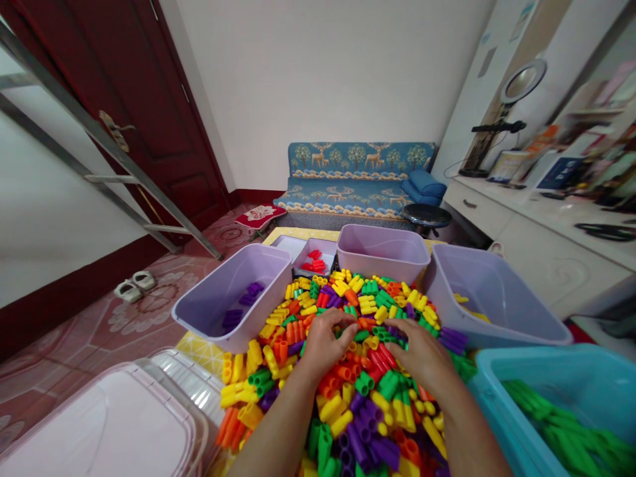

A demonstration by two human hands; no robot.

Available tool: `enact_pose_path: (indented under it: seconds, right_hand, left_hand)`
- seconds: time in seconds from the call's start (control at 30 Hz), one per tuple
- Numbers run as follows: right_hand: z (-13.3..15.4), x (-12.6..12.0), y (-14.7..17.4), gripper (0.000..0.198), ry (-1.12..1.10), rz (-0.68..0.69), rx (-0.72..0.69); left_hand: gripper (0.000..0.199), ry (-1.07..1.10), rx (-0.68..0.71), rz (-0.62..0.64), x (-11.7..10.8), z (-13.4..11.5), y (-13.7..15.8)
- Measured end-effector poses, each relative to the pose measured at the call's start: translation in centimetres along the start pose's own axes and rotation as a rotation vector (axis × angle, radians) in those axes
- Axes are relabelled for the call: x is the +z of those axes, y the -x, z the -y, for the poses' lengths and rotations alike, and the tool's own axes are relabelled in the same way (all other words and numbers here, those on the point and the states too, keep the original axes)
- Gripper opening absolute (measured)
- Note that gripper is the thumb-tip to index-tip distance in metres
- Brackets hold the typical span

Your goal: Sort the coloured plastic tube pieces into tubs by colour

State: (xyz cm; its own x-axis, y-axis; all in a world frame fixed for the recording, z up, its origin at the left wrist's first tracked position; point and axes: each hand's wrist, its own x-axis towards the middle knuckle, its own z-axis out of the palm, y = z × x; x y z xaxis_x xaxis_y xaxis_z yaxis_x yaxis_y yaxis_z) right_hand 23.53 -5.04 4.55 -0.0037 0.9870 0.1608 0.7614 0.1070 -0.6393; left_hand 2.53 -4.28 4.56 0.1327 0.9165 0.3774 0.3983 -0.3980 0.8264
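A wide heap of plastic tube-shaped toy pieces (362, 424) in yellow, orange, green, purple and red covers the table in front of me. Over its middle, my left hand (326, 338) has curved fingers, with the thumb apart from them, close to some orange pieces (297, 330). My right hand (416, 346) reaches in from the other side, fingers and thumb spread beside joined red pieces (381, 359). Neither hand visibly holds a piece. The undersides of the fingers are partly hidden.
A lilac bin (209, 318) with purple pieces stands left. Behind are a small tray (328, 249) with red pieces and a lilac bin (382, 258). At right are a lilac bin (501, 331) with yellow pieces and a turquoise bin (517, 411) with green ones. Lids (109, 424) lie front left.
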Motion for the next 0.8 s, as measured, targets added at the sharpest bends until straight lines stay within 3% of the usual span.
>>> enact_pose_path:
  seconds: [0.1, 0.2, 0.37, 0.5, 0.63, 0.8]
  right_hand:
    - [-0.1, 0.6, 0.4, 0.041, 0.102, 0.073, -0.102]
    - [0.4, 1.7, 0.4, 0.035, 0.04, 0.06, -0.143]
    - [1.9, 3.3, 0.0, 0.037, -0.189, 0.023, -0.056]
    - [2.8, 2.9, -0.1, 0.036, -0.458, 0.005, 0.019]
    - [3.6, 1.4, 0.1, 0.042, -0.713, -0.13, 0.147]
    - [4.4, -0.6, 0.5, 0.038, -0.895, -0.409, 0.208]
  left_hand:
    - [0.017, -0.075, 0.031, 0.056, -0.3, -0.4, 0.1]
    - [0.028, -0.112, 0.036, 0.137, -0.4, -0.6, 0.3]
    - [0.053, -0.09, 0.019, 0.195, -0.3, -0.1, 0.4]
    - [0.047, 0.049, -0.05, 0.133, -0.1, 0.7, 0.1]
    - [0.037, 0.093, -0.083, 0.067, 0.0, 0.9, -0.2]
    - [0.031, 0.111, -0.124, 0.009, 0.1, 0.9, -0.2]
